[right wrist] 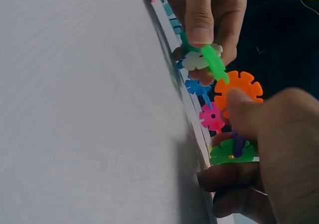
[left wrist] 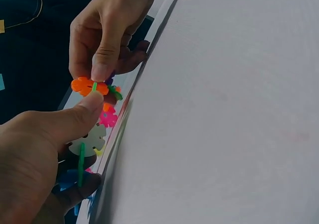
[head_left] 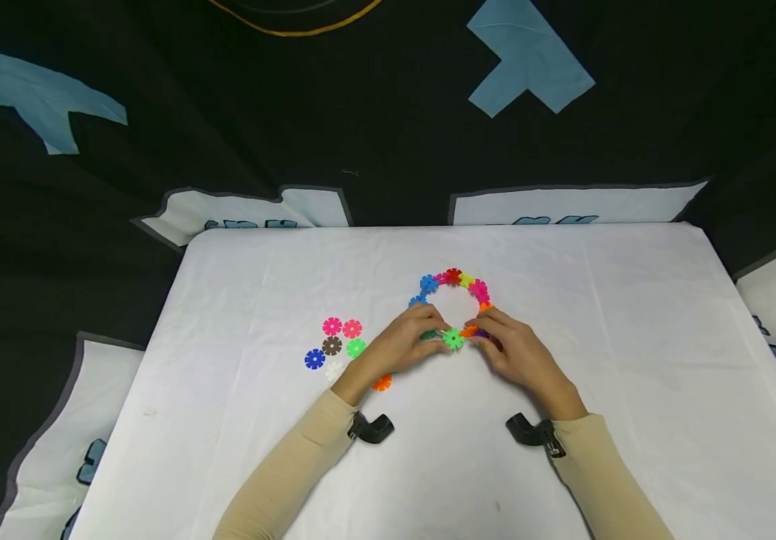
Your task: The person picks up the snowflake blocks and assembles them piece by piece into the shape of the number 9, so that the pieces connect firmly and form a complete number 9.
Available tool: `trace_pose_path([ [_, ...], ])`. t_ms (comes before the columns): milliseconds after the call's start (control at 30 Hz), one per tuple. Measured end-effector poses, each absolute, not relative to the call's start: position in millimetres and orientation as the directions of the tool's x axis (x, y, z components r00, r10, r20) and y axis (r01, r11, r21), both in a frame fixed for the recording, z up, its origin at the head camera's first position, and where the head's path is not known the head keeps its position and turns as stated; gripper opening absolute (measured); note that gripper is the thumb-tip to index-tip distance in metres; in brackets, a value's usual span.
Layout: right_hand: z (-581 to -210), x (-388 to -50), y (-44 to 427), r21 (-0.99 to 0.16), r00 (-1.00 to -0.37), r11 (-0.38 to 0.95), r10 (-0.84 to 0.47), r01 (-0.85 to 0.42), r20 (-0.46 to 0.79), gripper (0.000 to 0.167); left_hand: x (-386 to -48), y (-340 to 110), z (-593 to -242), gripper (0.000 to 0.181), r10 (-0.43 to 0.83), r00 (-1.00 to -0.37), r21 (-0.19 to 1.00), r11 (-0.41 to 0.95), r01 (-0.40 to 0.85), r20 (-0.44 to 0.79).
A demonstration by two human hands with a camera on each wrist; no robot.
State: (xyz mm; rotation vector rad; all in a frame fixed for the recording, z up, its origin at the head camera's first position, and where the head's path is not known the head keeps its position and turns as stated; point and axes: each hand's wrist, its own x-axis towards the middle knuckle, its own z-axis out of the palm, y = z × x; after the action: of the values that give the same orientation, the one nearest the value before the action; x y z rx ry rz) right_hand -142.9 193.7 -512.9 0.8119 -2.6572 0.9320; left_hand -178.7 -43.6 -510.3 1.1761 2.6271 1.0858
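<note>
Chain of notched discs (head_left: pixel 453 277): bent into a ring on the worktop (head_left: pixel 361 262), its near side between the hands. Bright green disc (head_left: pixel 453 339) and orange disc (right wrist: pixel 244 84) meet edge to edge; cannot tell whether the slots are engaged.

Handling (judged): thin plastic, very light, each disc stiff, chain liable to flex at the joints; smooth faces may slip. Best hold: flat faces close to the joint, notches left free.

Left hand (head_left: pixel 397 345): grip closed, pinching the bright green disc; white disc (right wrist: pixel 195 60) beside it. Right hand (head_left: pixel 519 352): grip closed on the orange disc, thumb across its face, purple disc (right wrist: pixel 239 145) near the fingers.

Pose: forearms angled inward, thumbs towards each other, hands near but apart. Loose discs (head_left: pixel 331 346) lie left of the left hand.
</note>
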Motion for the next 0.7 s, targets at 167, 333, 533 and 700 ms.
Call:
trace_pose_path([
  [167, -515.7, -142.3, 193.4, -0.497, -0.806, 0.636, -0.424, -0.59, 0.414, 0.016, -177.7, -42.1, -509.2, 0.027, 0.682, -0.696, 0.626, 0.446, 0.639, 0.224],
  [333, -513.3, -143.5, 194.6, -0.541, -0.814, 0.609, -0.457, -0.58, 0.358, 0.026, -177.9, -44.4, -507.8, 0.026, 0.675, -0.701, 0.634, 0.443, 0.634, 0.229],
  [533, -507.3, -142.6, 199.8, -0.61, -0.834, 0.587, -0.486, -0.533, 0.26, 0.024, -178.3, -45.0, -506.5, 0.026, 0.692, -0.69, 0.64, 0.435, 0.633, 0.213],
  [700, -508.4, -143.3, 200.7, -0.61, -0.818, 0.56, -0.488, -0.56, 0.303, 0.012, -177.6, -44.0, -505.2, 0.025, 0.705, -0.672, 0.639, 0.412, 0.649, 0.228],
])
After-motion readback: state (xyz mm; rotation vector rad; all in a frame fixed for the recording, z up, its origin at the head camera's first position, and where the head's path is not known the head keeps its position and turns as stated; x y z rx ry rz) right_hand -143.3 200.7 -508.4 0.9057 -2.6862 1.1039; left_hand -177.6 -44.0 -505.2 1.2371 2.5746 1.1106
